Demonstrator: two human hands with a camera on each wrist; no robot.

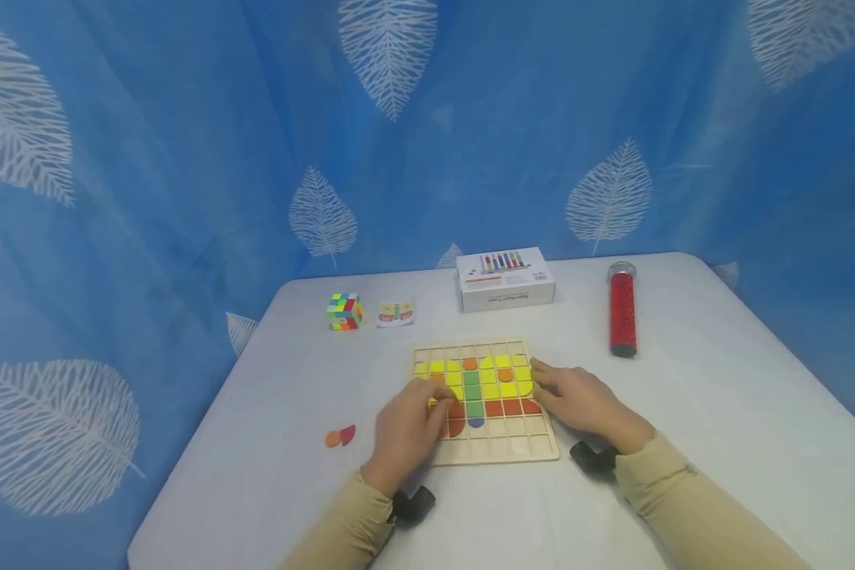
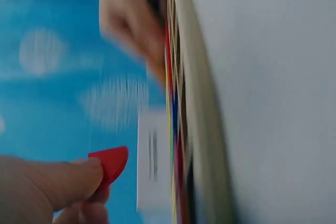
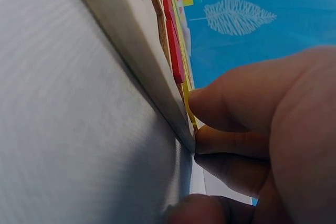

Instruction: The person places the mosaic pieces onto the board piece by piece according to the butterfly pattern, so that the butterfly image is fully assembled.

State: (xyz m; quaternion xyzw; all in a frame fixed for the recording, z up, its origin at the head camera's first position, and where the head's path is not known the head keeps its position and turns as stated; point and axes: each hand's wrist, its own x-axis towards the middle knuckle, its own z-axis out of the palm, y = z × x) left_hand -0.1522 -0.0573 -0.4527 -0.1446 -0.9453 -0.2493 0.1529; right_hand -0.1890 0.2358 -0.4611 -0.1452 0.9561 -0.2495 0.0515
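A wooden grid board (image 1: 516, 447) lies on the white table, its squares partly filled with flat yellow, green, red, orange and blue pieces. Over the left part of the board, my left hand (image 1: 408, 431) pinches a red rounded piece (image 2: 112, 162) between thumb and fingers; the left wrist view shows it held above the board surface. My right hand (image 1: 580, 402) holds the board's right edge. In the right wrist view its thumb (image 3: 226, 100) touches a yellow piece near that edge, and the other fingers bend against the board's side.
Left of the board lie an orange disc (image 1: 332, 438) and a red quarter-round piece (image 1: 347, 434). Behind it are a puzzle cube (image 1: 345, 311), a pattern card (image 1: 395, 313) and a white box (image 1: 507, 294). A red tube (image 1: 623, 313) lies at the back right.
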